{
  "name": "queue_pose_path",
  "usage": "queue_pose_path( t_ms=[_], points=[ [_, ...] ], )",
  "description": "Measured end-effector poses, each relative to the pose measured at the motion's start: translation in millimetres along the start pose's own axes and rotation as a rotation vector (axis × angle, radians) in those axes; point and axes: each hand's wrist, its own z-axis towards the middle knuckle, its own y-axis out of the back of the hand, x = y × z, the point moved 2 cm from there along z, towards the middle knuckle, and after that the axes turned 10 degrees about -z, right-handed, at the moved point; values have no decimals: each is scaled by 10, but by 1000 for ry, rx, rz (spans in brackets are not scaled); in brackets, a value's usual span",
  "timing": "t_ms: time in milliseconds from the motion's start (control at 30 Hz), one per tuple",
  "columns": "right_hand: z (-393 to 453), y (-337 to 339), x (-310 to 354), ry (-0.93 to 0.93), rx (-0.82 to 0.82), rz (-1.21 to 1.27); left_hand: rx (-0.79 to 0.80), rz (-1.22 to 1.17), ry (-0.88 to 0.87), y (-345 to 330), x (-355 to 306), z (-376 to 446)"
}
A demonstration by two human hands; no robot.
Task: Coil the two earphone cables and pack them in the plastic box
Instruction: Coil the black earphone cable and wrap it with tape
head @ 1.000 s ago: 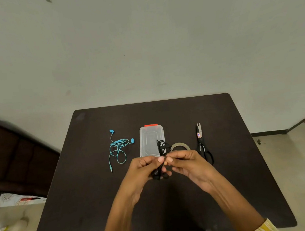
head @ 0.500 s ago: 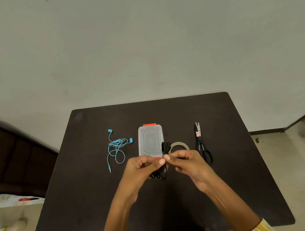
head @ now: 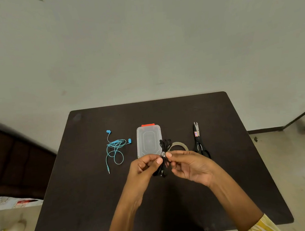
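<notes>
A bundled black earphone cable (head: 164, 147) hangs upright between my hands above the dark table (head: 81, 195). My left hand (head: 145, 168) pinches the bundle's middle from the left. My right hand (head: 189, 164) pinches the same spot from the right, where a pale band wraps it. A loose blue earphone cable (head: 115, 149) lies tangled on the table to the left. The clear plastic box (head: 147, 139) with a red latch lies shut in the middle, just behind my hands.
A roll of clear tape (head: 178, 145) lies right of the box, partly behind my right hand. Black scissors (head: 198, 140) lie farther right. A dark bench stands left of the table, and a person's foot shows at the far right.
The black bundle has been raised and turned more upright between my fingers. Both hands shifted slightly away from me, toward the box.
</notes>
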Motion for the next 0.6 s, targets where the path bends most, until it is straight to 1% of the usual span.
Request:
queue_pose_path(
  t_ms=[67, 167, 267, 367, 467, 533, 600],
  points=[
    [-8, 3, 10, 43, -49, -65, -1, 42, -8, -4, 22, 2],
    [-31, -13, 4, 118, -177, -197, -8, 64, -6, -19, 37, 2],
    [-38, -11, -9, 119, -257, -231, -142, 96, -49, -12, 70, 33],
    [-50, -4, 9, 88, -255, -232, -266, 122, -121, -23, 88, 51],
    [-45, -9, 20, 60, -241, -200, -314, 96, -183, -54, 86, 41],
    [-38, -7, 22, 47, -230, -164, -294, 39, -175, -64, 102, 41],
    [-31, 0, 30, 33, -191, -152, -220, -20, -148, -79, 111, 33]
  ],
)
